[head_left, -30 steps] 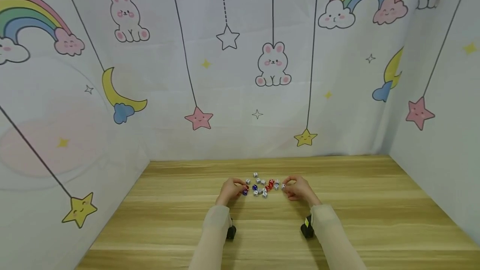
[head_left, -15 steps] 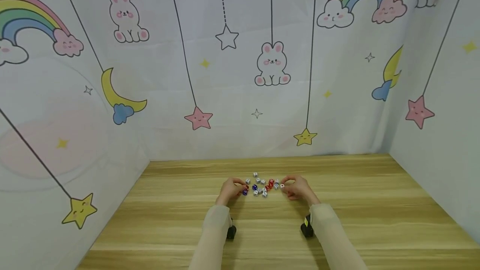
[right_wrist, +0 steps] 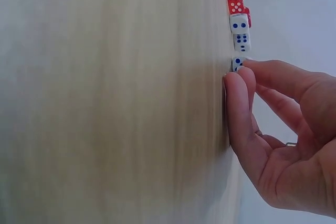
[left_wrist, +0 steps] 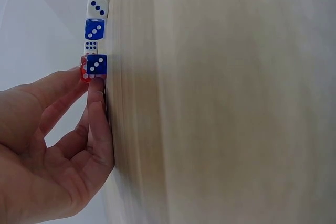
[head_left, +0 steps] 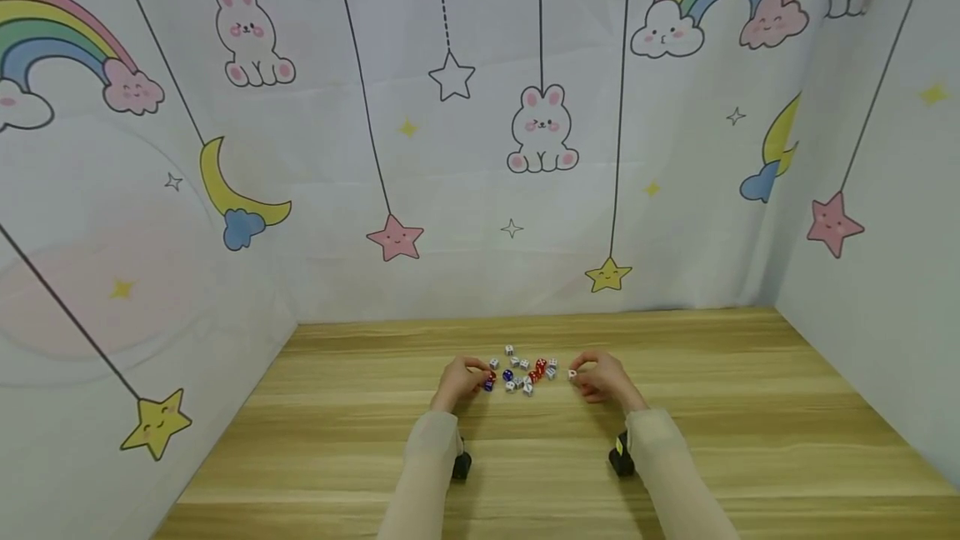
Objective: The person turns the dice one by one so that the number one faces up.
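Observation:
My left hand is at the left end of a loose group of dice, its thumb and fingertips pinching a red die. A blue die with white pips sits right against that red one, close to the fingertips. At the group's right end my right hand pinches a white die with blue pips between thumb and fingers, low over the wood. A small gap separates this die from the nearest white dice. The fingers partly cover both pinched dice.
Between the hands lie several white dice, a few red dice and another blue die. They rest on a wood-grain table. A white cloth backdrop with cartoon prints rises behind the table and along both sides.
My right hand nudged slightly left, then drew back to the right with its white die, widening the gap to the group. The left hand stays in place at its red die.

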A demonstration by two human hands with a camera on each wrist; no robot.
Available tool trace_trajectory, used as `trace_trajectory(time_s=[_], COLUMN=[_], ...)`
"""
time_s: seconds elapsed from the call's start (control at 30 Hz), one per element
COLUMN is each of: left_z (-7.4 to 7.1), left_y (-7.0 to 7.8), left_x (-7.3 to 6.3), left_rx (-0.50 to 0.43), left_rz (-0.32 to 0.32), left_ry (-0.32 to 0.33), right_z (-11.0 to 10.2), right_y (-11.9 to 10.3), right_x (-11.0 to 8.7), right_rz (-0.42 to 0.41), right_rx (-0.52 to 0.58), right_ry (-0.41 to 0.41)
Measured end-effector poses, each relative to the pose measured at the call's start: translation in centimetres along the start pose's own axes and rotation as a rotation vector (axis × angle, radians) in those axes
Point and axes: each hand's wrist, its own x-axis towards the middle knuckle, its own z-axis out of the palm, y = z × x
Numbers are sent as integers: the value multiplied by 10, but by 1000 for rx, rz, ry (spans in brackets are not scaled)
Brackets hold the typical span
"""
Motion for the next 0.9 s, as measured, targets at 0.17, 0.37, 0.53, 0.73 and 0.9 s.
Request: trace_trajectory(time_s=[0.17,0.37,0.53,0.73,0.9], left_z=[1,1,0,0,1], left_y=[-3,-4,-3,-1,-8], left_x=[0,1,0,-2,7], left_rx=[7,-15,-13,1,-28], left_rz=[7,-4,3,12,-20], left_ry=[-4,-8,-8,-5,-11], right_z=[-5,-8,-9,-9,-8], right_y=[4,6,6,4,2], right_x=[-2,-2,-2,-2,-1], right_rz=[13,24,27,31,35], right_rx=[2,4,5,-6,-33], right_ry=[-7,-14,-12,-5,10])
